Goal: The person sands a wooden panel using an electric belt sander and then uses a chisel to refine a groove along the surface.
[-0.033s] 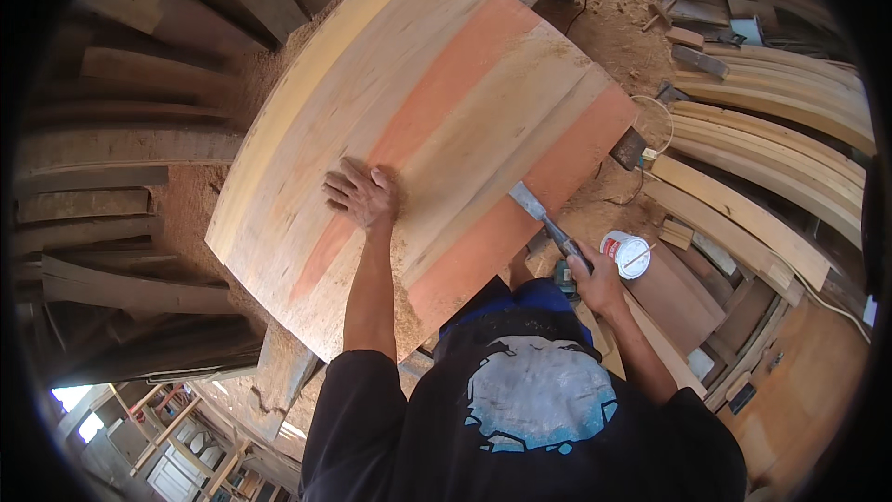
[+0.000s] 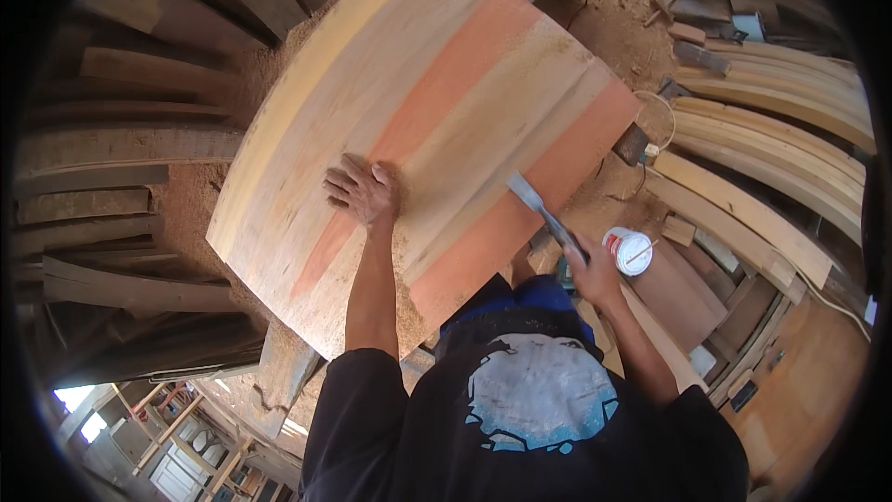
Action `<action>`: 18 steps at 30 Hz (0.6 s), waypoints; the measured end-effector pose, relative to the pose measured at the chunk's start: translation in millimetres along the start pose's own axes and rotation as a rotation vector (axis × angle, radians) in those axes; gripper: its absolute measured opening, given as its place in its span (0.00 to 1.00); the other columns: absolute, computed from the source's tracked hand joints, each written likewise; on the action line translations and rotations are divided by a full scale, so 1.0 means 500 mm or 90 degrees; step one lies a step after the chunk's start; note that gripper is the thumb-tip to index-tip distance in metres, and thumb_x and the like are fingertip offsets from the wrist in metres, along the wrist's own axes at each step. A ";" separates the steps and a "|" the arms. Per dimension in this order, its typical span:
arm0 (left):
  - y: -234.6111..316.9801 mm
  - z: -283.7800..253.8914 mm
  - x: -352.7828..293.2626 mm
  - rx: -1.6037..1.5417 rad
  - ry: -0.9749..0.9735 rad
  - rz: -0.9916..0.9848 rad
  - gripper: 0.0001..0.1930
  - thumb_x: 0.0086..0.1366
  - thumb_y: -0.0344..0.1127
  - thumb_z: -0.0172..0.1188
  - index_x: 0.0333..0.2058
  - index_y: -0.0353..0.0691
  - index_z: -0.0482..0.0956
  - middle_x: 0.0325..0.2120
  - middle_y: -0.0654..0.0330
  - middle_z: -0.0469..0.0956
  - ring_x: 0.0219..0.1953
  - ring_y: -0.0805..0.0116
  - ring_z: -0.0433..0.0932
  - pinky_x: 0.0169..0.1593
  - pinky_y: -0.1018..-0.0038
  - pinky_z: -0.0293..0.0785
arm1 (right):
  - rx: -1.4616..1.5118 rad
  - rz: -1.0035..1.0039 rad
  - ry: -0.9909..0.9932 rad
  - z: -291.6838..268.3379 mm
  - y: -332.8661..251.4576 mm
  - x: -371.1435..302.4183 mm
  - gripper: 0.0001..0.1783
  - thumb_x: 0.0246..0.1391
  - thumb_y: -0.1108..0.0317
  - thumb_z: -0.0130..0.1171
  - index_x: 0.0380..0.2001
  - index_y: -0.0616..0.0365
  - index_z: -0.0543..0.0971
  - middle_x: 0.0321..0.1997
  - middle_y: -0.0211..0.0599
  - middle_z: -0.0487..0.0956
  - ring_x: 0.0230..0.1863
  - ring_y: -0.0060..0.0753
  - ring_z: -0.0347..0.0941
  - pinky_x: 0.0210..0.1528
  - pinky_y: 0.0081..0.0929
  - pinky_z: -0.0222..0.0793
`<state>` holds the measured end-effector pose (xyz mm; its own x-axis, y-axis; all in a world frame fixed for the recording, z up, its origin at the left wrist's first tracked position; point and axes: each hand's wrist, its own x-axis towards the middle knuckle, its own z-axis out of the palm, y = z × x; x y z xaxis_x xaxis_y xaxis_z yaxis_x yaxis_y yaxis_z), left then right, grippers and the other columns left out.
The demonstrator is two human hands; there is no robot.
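Note:
A wide panel of joined boards (image 2: 446, 112) in pale, yellow and reddish wood lies before me, with sawdust strewn over parts of it. My left hand (image 2: 367, 193) rests on its middle, palm down with the fingers spread. In my right hand (image 2: 595, 270) is a wide flat-bladed chisel (image 2: 531, 193), gripped by its dark handle. The blade points up and left over the reddish strip near the panel's right edge. Whether the blade touches the wood I cannot tell. My fingers hide part of the handle.
A white tub (image 2: 632, 251) with a thin stick across its top stands right of my right hand. Long boards (image 2: 743, 186) are stacked along the right, and dark planks (image 2: 130, 149) along the left. A pale cord (image 2: 664, 112) loops beyond the panel's right corner.
The chisel has shifted slightly up and left and turned a little in my right hand. My left hand stays in nearly the same place.

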<state>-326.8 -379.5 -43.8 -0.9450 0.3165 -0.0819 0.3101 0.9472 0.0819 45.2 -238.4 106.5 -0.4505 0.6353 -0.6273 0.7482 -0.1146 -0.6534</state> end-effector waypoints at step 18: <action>-0.007 0.001 -0.003 -0.024 0.020 0.021 0.41 0.70 0.58 0.42 0.74 0.37 0.49 0.72 0.26 0.41 0.74 0.22 0.37 0.71 0.31 0.34 | -0.074 -0.067 0.029 -0.008 0.008 -0.018 0.22 0.61 0.59 0.60 0.55 0.60 0.80 0.38 0.55 0.83 0.40 0.54 0.83 0.46 0.42 0.74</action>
<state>-326.3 -383.4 -44.2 -0.9375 0.3448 -0.0472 0.3372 0.9335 0.1221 54.4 -241.4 111.3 -0.5091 0.6730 -0.5366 0.7507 0.0422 -0.6593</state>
